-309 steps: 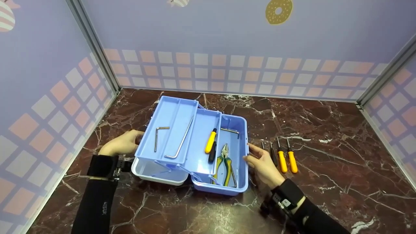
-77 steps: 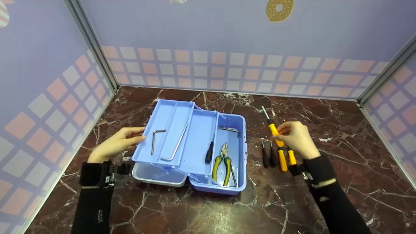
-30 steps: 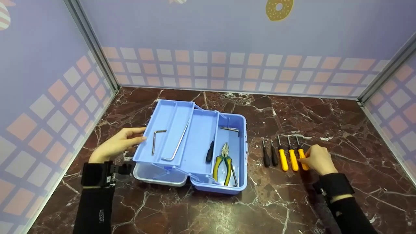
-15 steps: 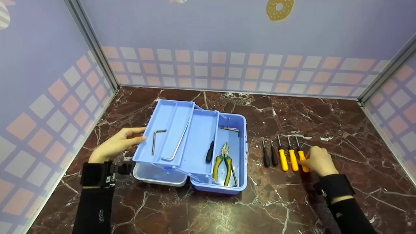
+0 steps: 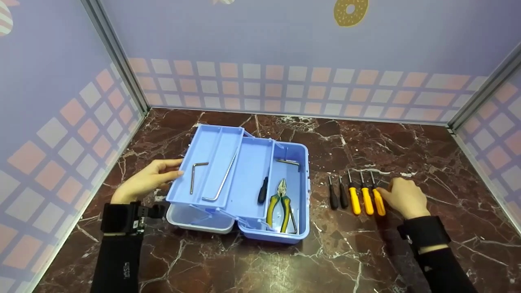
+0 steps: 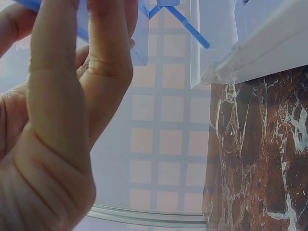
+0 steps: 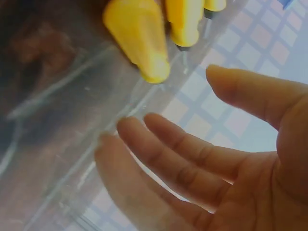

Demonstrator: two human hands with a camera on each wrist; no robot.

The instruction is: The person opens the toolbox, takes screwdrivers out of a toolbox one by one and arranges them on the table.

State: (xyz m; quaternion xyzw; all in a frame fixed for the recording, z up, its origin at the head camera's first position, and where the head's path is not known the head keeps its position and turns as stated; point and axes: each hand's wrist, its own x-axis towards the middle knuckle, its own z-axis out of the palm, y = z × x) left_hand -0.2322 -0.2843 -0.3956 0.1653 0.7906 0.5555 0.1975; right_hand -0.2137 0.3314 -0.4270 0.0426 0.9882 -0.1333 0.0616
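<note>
Screwdrivers (image 5: 354, 199): 5 on marbled tabletop (image 5: 407, 146) | right grip (image 5: 406, 198) wide | left grip (image 5: 148, 179) pinching tray (image 5: 208, 146) | checked lilac wall (image 5: 281, 40)

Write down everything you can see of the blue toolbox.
The blue toolbox looks like plastic and stands open on the marbled table. Hinged arms carry two trays stepped out to the left: a divided tray holding two L-shaped keys, and a lower tray holding a black-handled screwdriver. The base at the right holds pliers and more L-shaped keys. Below the trays at the left lies a paler part, apparently the lid. The left hand holds the divided tray's outer edge.
</note>
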